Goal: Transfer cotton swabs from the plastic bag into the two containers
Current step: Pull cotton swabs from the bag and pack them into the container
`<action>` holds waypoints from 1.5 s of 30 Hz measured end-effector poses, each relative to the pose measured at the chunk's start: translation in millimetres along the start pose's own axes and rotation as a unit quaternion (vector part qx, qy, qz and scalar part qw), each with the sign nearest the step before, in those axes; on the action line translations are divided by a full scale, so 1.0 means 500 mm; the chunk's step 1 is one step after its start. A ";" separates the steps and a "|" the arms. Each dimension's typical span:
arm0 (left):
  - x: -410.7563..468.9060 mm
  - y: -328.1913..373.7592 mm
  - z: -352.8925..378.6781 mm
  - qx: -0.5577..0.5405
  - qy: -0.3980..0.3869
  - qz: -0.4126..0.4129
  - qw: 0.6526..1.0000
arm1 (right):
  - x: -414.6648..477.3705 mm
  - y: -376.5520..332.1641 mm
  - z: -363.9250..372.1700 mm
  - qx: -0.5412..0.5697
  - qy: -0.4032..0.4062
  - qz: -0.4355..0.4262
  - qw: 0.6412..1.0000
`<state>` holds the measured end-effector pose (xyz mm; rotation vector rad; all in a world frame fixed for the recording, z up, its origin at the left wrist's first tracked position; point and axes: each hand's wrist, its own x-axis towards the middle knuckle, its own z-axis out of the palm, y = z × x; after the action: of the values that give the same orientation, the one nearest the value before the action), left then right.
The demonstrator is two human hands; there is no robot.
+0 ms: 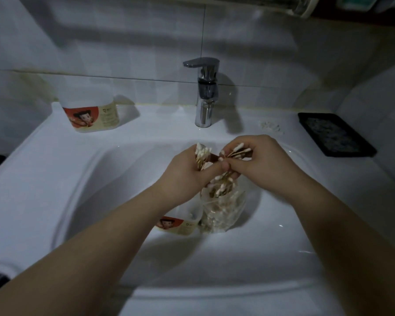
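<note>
Over the sink basin, my left hand (187,172) grips a bundle of cotton swabs (201,153) with their white tips pointing up. My right hand (258,163) pinches another small bunch of swabs (236,151) beside it. Below both hands a clear plastic bag (224,208) holding several more swabs lies in the basin. One container (183,224) with a red cartoon label sits in the basin beside the bag, partly hidden by my left wrist. A second container (91,110) with the same label stands on the sink ledge at the back left.
A chrome faucet (204,92) rises at the back middle of the white sink (55,179). A black tray (335,133) lies on the ledge at the right. A few loose white bits (270,127) lie on the ledge right of the faucet. Tiled wall behind.
</note>
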<state>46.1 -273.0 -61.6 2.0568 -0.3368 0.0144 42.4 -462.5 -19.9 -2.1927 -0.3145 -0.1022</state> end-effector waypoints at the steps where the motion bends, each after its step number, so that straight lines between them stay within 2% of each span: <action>1: 0.000 0.000 -0.002 0.003 -0.016 0.004 1.000 | 0.001 0.000 0.000 -0.001 0.003 -0.006 1.000; 6: -0.004 -0.003 0.002 0.066 -0.037 -0.001 0.997 | 0.001 -0.007 -0.004 0.030 0.011 -0.008 0.999; 16: -0.001 -0.003 -0.005 0.063 -0.024 -0.019 0.998 | 0.006 -0.009 -0.019 0.079 0.072 0.007 0.994; 24: 0.002 0.011 -0.006 -0.092 0.041 -0.063 0.993 | 0.003 -0.007 -0.025 0.059 0.069 0.014 0.996; 30: 0.007 0.007 -0.008 -0.137 0.072 -0.089 0.984 | 0.003 -0.006 -0.020 0.050 0.054 0.015 0.997; 36: 0.014 0.019 -0.020 -0.257 0.156 -0.133 0.944 | 0.000 -0.006 -0.015 0.033 0.026 0.019 0.999; 38: 0.016 0.025 -0.025 -0.335 0.153 -0.136 0.920 | -0.001 -0.006 -0.010 0.023 0.018 0.022 0.999; 40: 0.013 0.034 -0.030 -0.386 0.119 -0.140 0.904 | -0.002 -0.007 -0.004 0.020 0.014 0.023 0.999; 42: 0.009 0.036 -0.031 -0.385 0.096 -0.144 0.907 | -0.004 -0.009 0.001 0.018 0.011 0.021 1.000; 45: 0.004 0.035 -0.029 -0.331 0.093 -0.134 0.929 | -0.005 -0.012 0.002 0.030 0.011 0.020 0.999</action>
<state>45.8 -268.9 -39.0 1.3984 0.0645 -0.0637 38.5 -458.8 -16.1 -2.1360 -0.2573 -0.0933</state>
